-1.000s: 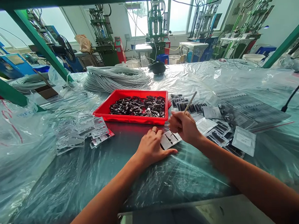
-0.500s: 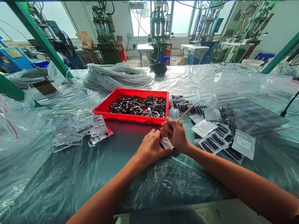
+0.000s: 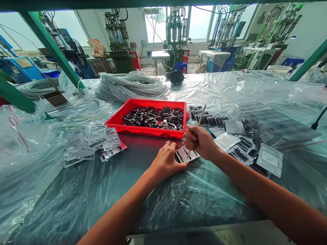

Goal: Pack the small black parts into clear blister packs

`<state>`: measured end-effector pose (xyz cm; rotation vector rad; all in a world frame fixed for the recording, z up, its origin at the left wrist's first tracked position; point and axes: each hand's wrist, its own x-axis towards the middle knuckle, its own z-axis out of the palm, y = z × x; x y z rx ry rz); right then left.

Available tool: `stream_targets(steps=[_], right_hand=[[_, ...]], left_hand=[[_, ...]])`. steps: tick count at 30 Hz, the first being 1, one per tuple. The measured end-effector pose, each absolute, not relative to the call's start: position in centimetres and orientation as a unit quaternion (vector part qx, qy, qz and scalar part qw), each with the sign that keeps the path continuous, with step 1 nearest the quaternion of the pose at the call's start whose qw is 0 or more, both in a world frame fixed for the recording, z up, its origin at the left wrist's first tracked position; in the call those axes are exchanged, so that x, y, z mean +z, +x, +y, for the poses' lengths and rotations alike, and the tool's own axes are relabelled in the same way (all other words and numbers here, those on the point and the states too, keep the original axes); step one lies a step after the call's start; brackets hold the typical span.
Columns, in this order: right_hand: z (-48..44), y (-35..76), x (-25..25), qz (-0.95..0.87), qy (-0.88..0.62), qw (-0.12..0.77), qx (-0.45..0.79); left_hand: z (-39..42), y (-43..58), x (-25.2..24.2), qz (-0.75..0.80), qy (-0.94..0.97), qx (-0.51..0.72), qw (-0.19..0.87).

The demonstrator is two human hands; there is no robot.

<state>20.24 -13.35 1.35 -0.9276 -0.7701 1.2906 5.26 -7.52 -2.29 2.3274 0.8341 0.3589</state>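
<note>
My right hand (image 3: 202,141) is closed around a thin wooden stick (image 3: 202,115). The stick's upper end points up, and its lower tip meets a small white plastic tray (image 3: 192,156) with dark slots. My left hand (image 3: 167,159) grips that tray by its left side, thumb at the near edge and fingers at the far edge. Just beyond both hands, a red bin (image 3: 144,131) holds many small black parts (image 3: 144,117). Clear packs with black parts (image 3: 240,154) lie to the right of my right hand.
Flat clear packs (image 3: 83,142) are piled at the left. Plastic sheeting (image 3: 101,197) covers the table. Behind the bin lie a coil of grey cable (image 3: 129,86) and a dark rounded object (image 3: 176,77). A green frame post (image 3: 52,49) slants at the left; machines stand beyond.
My right hand has shifted slightly right, and the stick has swung more upright. More of the tray's slotted face shows. My left hand keeps its hold. The whole view has shifted slightly.
</note>
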Motion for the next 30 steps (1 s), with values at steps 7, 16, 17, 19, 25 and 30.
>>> stream_targets(steps=[7, 16, 17, 19, 25, 30], right_hand=[[-13.2, 28.8, 2.8, -0.373, -0.746, 0.418, 0.359], [-14.2, 21.8, 3.5, -0.7, -0.588, 0.385, -0.128], [-13.9, 20.4, 3.3, -0.721, -0.578, 0.36, -0.132], [-12.8, 18.2, 2.9, -0.746, -0.574, 0.312, -0.128], [-7.9, 16.2, 2.7, -0.751, -0.54, 0.38, -0.018], [-4.5, 15.4, 3.2, -0.704, -0.476, 0.493, 0.188]], left_hand=[[-6.1, 4.8, -1.8, 0.247, 0.708, 0.239, 0.617], [-5.7, 4.3, 0.0, 0.251, 0.488, 0.319, 0.772], [-5.5, 4.3, -0.2, 0.262, 0.454, 0.333, 0.784], [-5.0, 4.3, -0.4, 0.274, 0.395, 0.363, 0.798], [-2.8, 3.3, 0.1, 0.242, 0.297, 0.503, 0.775], [-0.8, 1.7, 0.7, 0.228, 0.304, 0.554, 0.741]])
